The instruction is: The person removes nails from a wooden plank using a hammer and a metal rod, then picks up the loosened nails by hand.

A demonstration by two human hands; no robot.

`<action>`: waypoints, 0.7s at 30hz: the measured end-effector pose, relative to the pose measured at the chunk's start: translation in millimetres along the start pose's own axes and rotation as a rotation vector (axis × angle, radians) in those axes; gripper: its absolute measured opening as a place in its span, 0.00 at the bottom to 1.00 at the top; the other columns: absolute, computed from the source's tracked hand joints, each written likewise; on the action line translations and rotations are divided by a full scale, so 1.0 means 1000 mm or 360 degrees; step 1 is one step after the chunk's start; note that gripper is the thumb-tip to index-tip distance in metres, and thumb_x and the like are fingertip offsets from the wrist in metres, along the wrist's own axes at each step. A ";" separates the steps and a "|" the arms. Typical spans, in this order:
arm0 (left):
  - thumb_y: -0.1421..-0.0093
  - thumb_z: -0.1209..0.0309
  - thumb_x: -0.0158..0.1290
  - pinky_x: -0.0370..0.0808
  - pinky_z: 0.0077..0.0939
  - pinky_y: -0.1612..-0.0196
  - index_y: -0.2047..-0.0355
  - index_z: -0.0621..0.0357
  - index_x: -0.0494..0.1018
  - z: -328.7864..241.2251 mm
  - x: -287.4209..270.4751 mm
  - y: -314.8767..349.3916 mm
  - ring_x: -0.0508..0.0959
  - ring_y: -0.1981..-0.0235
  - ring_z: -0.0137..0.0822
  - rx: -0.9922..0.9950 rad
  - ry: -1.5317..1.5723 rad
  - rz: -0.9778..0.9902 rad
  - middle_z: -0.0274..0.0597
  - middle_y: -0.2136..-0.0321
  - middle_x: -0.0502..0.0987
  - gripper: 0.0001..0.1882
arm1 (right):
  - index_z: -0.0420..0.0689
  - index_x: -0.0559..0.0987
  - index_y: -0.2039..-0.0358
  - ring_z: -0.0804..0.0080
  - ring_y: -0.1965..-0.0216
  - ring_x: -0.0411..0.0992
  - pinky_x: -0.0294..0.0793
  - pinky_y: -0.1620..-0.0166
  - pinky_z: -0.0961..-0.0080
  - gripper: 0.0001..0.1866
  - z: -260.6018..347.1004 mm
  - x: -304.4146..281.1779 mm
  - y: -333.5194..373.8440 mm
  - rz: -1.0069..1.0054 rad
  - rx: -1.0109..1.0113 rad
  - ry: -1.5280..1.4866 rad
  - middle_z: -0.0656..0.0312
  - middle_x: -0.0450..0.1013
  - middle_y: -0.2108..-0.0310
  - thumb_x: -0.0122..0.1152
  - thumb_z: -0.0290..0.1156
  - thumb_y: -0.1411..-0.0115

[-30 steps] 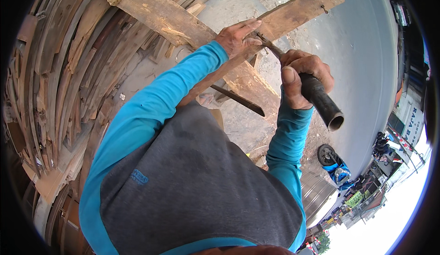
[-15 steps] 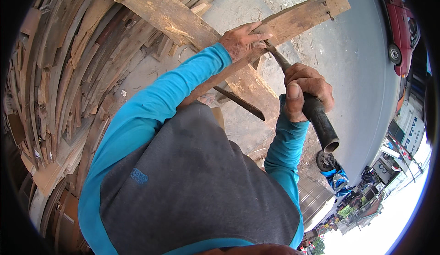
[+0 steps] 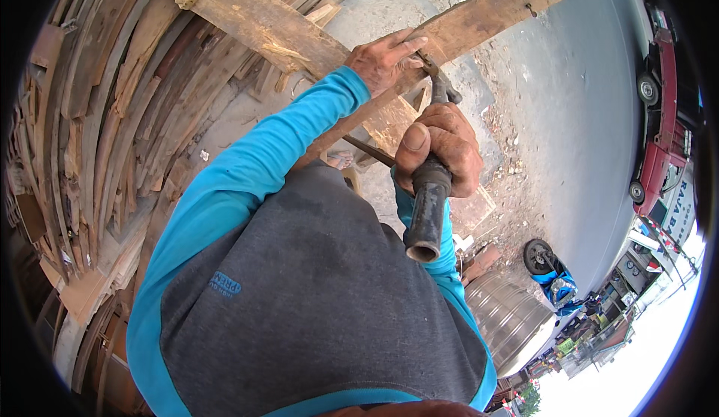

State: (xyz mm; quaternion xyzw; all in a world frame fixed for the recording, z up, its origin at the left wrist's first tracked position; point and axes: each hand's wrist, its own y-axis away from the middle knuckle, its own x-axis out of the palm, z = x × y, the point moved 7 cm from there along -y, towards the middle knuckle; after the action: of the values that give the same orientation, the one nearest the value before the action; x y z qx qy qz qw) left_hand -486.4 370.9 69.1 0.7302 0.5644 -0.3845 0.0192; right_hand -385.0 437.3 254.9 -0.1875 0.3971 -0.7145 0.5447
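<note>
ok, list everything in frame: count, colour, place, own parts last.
upper plank: 1, brown, centre to upper right
crossing beam: 1, light brown, beneath upper plank
nails: 2+, dark, upper plank's far end
hollow-handled tool: 1, black, centre
bar: 1, dark, centre, part hidden
stacked boards: many, brown, left
road: 1, grey, right
vehicle: 1, red, right edge
motorbike: 1, blue, lower right
ribbed container: 1, silver, lower right
street clutter: uncounted, mixed, lower right
shirt front: 1, grey, lower centre
sleeves: 2, blue, either side
left hand: 1, bare, on upper plank
right hand: 1, bare, around hollow-handled tool
</note>
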 end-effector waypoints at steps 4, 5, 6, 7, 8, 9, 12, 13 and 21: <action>0.39 0.62 0.59 0.83 0.37 0.51 0.39 0.35 0.70 -0.002 0.003 0.001 0.81 0.51 0.49 0.0002 -0.0027 0.0051 0.48 0.41 0.72 0.27 | 0.43 0.72 0.72 0.67 0.83 0.67 0.65 0.77 0.71 0.12 0.009 0.012 0.014 -0.0005 -0.0006 0.0194 0.61 0.67 0.83 0.69 0.21 0.49; 0.38 0.62 0.59 0.83 0.37 0.52 0.39 0.35 0.70 -0.002 0.002 0.003 0.81 0.51 0.49 0.0003 -0.0039 0.0035 0.47 0.42 0.73 0.26 | 0.43 0.72 0.70 0.67 0.82 0.69 0.68 0.75 0.70 0.10 0.012 0.018 0.019 0.0097 0.0010 0.0257 0.61 0.69 0.82 0.67 0.22 0.45; 0.38 0.61 0.59 0.83 0.36 0.53 0.39 0.35 0.70 0.000 0.001 0.002 0.81 0.52 0.48 0.0010 -0.0052 0.0012 0.46 0.43 0.74 0.26 | 0.42 0.72 0.69 0.67 0.81 0.71 0.71 0.73 0.68 0.08 0.015 0.025 0.025 0.0199 0.0016 0.0321 0.60 0.71 0.82 0.65 0.24 0.42; 0.38 0.61 0.58 0.83 0.35 0.54 0.39 0.35 0.71 0.001 0.000 0.001 0.81 0.52 0.48 0.0016 -0.0065 -0.0012 0.46 0.44 0.75 0.26 | 0.43 0.72 0.70 0.66 0.81 0.70 0.72 0.72 0.68 0.08 0.017 0.029 0.031 0.0218 -0.0016 0.0352 0.60 0.71 0.82 0.65 0.24 0.42; 0.38 0.61 0.58 0.83 0.35 0.53 0.39 0.37 0.71 0.002 0.002 0.001 0.81 0.51 0.48 0.0005 -0.0045 0.0005 0.46 0.44 0.75 0.26 | 0.43 0.72 0.70 0.66 0.81 0.70 0.72 0.72 0.68 0.08 0.017 0.030 0.032 0.0223 -0.0026 0.0347 0.60 0.71 0.82 0.65 0.24 0.42; 0.38 0.61 0.59 0.83 0.35 0.53 0.39 0.38 0.71 0.001 0.003 0.001 0.81 0.51 0.48 -0.0008 -0.0025 0.0022 0.46 0.44 0.75 0.25 | 0.43 0.73 0.70 0.66 0.81 0.70 0.72 0.72 0.68 0.08 0.017 0.030 0.033 0.0229 -0.0036 0.0342 0.60 0.70 0.82 0.65 0.24 0.43; 0.40 0.58 0.60 0.81 0.36 0.50 0.37 0.44 0.68 0.004 -0.001 -0.003 0.80 0.49 0.49 0.0014 0.0101 -0.0023 0.48 0.44 0.75 0.31 | 0.41 0.73 0.71 0.67 0.82 0.70 0.71 0.75 0.70 0.08 0.013 0.027 0.018 0.0265 -0.0015 0.0288 0.59 0.70 0.83 0.65 0.23 0.43; 0.41 0.56 0.61 0.81 0.36 0.49 0.36 0.46 0.66 0.004 -0.005 -0.004 0.79 0.48 0.49 0.0032 0.0158 -0.0057 0.48 0.44 0.75 0.33 | 0.41 0.73 0.72 0.67 0.82 0.69 0.70 0.76 0.70 0.08 0.010 0.027 0.010 0.0292 -0.0022 0.0252 0.59 0.70 0.83 0.66 0.23 0.44; 0.60 0.37 0.69 0.65 0.46 0.34 0.29 0.60 0.46 0.027 -0.028 0.037 0.65 0.36 0.60 -0.0746 0.0093 0.0536 0.63 0.36 0.62 0.69 | 0.42 0.70 0.74 0.80 0.86 0.63 0.63 0.81 0.81 0.13 -0.033 -0.031 -0.046 -0.0373 0.0678 0.0173 0.64 0.66 0.85 0.64 0.31 0.37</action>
State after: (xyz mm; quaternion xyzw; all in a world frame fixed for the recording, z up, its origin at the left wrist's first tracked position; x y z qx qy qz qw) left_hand -471.7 322.7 51.3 0.8002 0.5089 -0.2138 0.2347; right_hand -426.8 481.9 275.2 -0.0746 0.2417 -0.8494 0.4632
